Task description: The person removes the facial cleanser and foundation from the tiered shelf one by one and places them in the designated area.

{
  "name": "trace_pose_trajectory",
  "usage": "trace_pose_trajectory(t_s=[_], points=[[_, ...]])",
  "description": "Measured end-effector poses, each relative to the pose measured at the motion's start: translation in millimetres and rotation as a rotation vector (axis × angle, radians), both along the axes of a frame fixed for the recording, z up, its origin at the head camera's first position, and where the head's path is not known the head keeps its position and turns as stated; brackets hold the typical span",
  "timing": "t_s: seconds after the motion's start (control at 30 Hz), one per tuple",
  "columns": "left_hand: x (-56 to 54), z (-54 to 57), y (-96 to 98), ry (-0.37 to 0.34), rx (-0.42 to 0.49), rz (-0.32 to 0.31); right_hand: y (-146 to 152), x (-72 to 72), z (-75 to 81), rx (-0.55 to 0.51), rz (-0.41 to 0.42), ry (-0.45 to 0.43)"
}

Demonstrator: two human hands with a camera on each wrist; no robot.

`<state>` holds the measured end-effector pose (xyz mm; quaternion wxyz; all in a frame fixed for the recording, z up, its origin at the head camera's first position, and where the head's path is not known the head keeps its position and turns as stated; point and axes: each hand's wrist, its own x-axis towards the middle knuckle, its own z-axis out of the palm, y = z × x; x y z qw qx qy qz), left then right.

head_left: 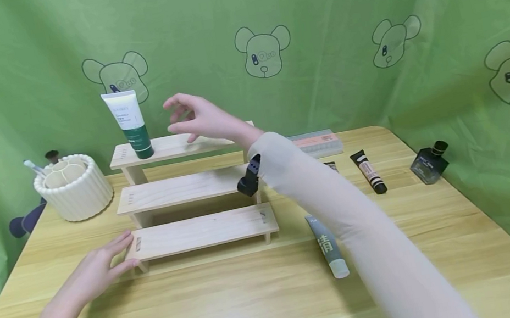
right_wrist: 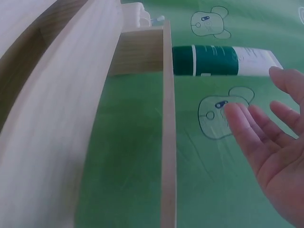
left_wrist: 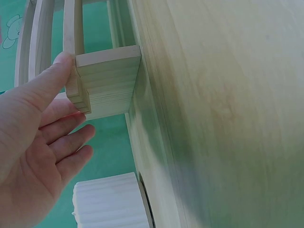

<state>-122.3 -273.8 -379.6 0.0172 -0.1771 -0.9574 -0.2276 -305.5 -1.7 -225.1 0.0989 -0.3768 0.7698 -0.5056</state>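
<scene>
A three-tier wooden display shelf (head_left: 201, 231) stands on the table. My left hand (head_left: 94, 270) holds the left end of its lowest board; in the left wrist view the thumb (left_wrist: 52, 78) and forefinger lie on either side of the board's end (left_wrist: 78, 90), the other fingers loosely bent. On the left of the top board (head_left: 165, 148) a green and white squeeze tube (head_left: 129, 124) stands upright on its cap. My right hand (head_left: 195, 114) hovers over that board, right of the tube and apart from it. Its fingers are loosely bent around nothing, as the right wrist view also shows.
A white ribbed brush holder (head_left: 77, 192) stands left of the shelf. To the right lie a grey-blue tube (head_left: 327, 247), a small black-capped tube (head_left: 369, 173), a clear flat box (head_left: 317, 143) and a dark perfume bottle (head_left: 428, 165). A green curtain hangs behind.
</scene>
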Motion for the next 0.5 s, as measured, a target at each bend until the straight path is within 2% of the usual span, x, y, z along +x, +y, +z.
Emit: trace_pose_trajectory(t_s=[0.5], points=[[-0.9, -1.0, -0.3, 0.002, 0.003, -0.004, -41, 7.9, 24.3, 0.042, -0.046, 0.013]])
